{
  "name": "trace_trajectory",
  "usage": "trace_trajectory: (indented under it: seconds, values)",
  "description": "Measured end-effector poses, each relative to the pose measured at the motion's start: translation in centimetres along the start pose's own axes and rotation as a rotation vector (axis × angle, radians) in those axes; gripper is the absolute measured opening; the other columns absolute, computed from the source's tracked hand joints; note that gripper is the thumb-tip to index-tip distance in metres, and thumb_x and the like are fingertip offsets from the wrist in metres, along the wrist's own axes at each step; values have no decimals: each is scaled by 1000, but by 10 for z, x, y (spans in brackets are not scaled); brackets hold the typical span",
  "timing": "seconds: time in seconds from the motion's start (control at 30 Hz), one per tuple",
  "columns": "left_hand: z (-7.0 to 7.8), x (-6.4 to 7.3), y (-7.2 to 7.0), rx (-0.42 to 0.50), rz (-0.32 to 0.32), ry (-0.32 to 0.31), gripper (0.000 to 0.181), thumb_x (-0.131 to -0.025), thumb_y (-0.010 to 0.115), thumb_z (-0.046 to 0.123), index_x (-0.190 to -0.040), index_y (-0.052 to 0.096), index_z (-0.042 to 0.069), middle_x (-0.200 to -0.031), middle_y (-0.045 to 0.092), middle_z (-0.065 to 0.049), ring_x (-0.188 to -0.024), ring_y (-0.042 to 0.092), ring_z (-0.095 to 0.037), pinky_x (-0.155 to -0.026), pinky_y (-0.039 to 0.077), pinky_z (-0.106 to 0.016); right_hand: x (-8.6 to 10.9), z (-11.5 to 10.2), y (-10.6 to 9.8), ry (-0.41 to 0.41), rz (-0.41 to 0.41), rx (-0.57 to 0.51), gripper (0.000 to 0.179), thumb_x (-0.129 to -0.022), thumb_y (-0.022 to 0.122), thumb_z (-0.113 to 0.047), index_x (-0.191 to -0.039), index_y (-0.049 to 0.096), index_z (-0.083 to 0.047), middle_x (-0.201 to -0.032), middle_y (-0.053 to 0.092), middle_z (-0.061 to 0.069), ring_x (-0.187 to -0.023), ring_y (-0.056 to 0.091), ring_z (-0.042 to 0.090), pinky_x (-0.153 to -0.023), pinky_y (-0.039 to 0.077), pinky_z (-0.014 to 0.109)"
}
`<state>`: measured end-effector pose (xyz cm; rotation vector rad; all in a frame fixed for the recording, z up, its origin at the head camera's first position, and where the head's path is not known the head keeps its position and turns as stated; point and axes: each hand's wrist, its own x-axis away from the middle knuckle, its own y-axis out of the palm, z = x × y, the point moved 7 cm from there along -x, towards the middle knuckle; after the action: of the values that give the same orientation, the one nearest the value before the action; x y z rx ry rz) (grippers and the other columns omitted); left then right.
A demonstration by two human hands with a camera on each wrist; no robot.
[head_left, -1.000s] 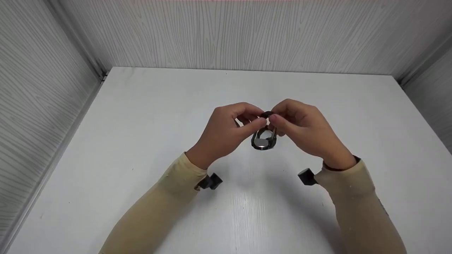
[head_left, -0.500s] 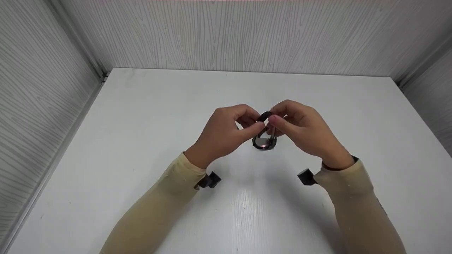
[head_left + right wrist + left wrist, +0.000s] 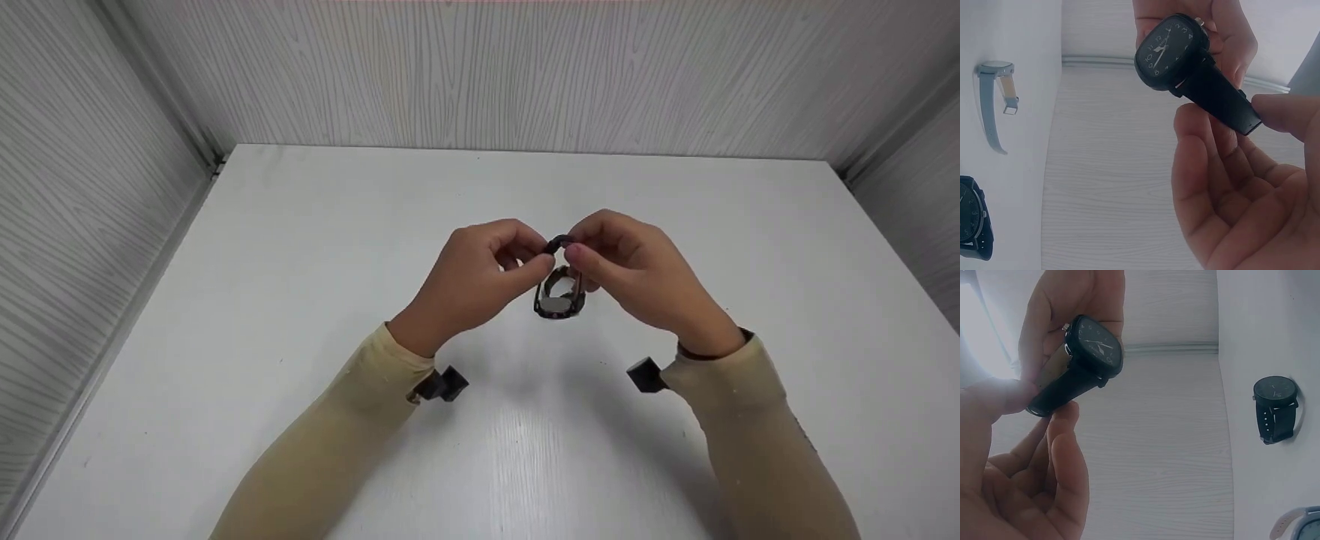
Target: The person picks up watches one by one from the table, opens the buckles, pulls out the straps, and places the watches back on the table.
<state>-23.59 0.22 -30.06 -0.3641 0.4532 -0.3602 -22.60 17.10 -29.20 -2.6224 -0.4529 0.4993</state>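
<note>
A black wristwatch (image 3: 556, 304) hangs between my two hands in the head view, its grey case back turned toward me and its strap looped upward. My left hand (image 3: 484, 274) pinches the strap on the left side, between thumb and fingers. On the other side my right hand (image 3: 634, 270) pinches the strap near its top, thumb toward me. The right wrist view shows the watch's rounded-square black dial (image 3: 1165, 50) with light numerals, and the dark strap (image 3: 1221, 98) running to my right thumb. From the left wrist view the same watch (image 3: 1094, 346) appears with its crown on the near side.
Away from my hands, the left wrist view has a round black watch (image 3: 1275, 391) and part of a pale-strapped watch (image 3: 1310, 529). In the right wrist view are a blue-grey-strapped watch (image 3: 995, 70) and a black one (image 3: 970, 216). Grained panels (image 3: 480, 75) border the white table (image 3: 337, 195).
The watch tilted, hiding the case's loop, then tilted back. Both hands have shifted slightly left, and more of the strap's top now shows between the fingertips.
</note>
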Motion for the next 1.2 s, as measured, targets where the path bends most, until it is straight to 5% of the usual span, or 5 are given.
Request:
trace_trajectory:
  seconds: [0.3, 0.63, 1.2]
  values:
    - [0, 1, -2, 5, 24, -20, 10, -96, 69, 22, -99, 75, 14, -88, 72, 7, -81, 63, -11, -70, 51, -31, -1, 2, 2, 12, -34, -6, 16, -101, 69, -16, -107, 68, -1, -89, 71, 8, -73, 68, 23, -73, 59, 31]
    - [-2, 0, 1, -4, -18, -48, 14, -97, 69, 29, -98, 73, 15, -88, 72, 6, -80, 63, -13, -74, 53, -32, -2, 3, 4, 4, -31, -25, 13, -100, 69, -10, -108, 69, 0, -88, 69, 9, -70, 69, 22, -68, 60, 32]
    - [1, 2, -5, 32, 20, -2, 12, -97, 70, 24, -96, 73, 13, -85, 71, 5, -76, 63, -13, -68, 52, -30, -2, 2, 2, -17, 1, -30, 17, -103, 64, -12, -116, 66, -1, -95, 69, 8, -80, 68, 26, -74, 59, 32]
